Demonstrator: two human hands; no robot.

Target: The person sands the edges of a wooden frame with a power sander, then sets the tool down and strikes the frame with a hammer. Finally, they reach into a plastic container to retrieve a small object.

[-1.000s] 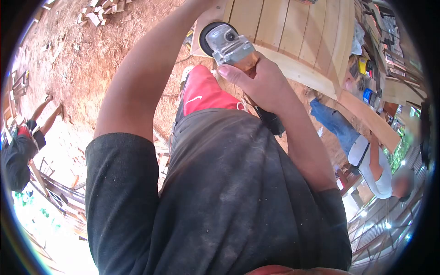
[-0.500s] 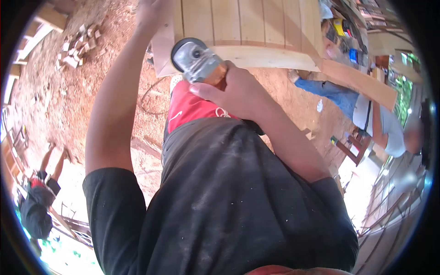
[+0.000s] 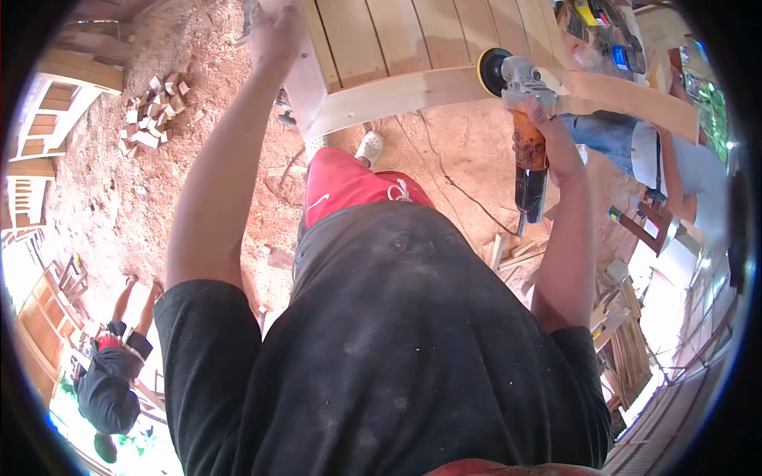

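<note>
My right hand (image 3: pixel 556 143) is wrapped around the orange body of an angle grinder (image 3: pixel 528 135). Its round sanding disc (image 3: pixel 493 71) is right at the curved front rail (image 3: pixel 413 93) of a slatted wooden piece (image 3: pixel 397 36), towards the rail's right end. At the upper left, my left hand (image 3: pixel 276 36) grips the corner of the same piece beside its end board (image 3: pixel 311 87). The top edge of the view cuts off some of the left fingers.
A dark cord (image 3: pixel 452 178) trails over the dirt floor (image 3: pixel 214 103). Wood offcuts (image 3: pixel 155 111) lie piled at left. One person in jeans (image 3: pixel 607 143) bends at right, and another person (image 3: pixel 111 381) stands at lower left. Furniture frames (image 3: pixel 55 115) line the left side.
My right hand has carried the grinder to the right, from in front of my lap to the rail's right part. The left hand stays at the wooden corner, slightly lower in view.
</note>
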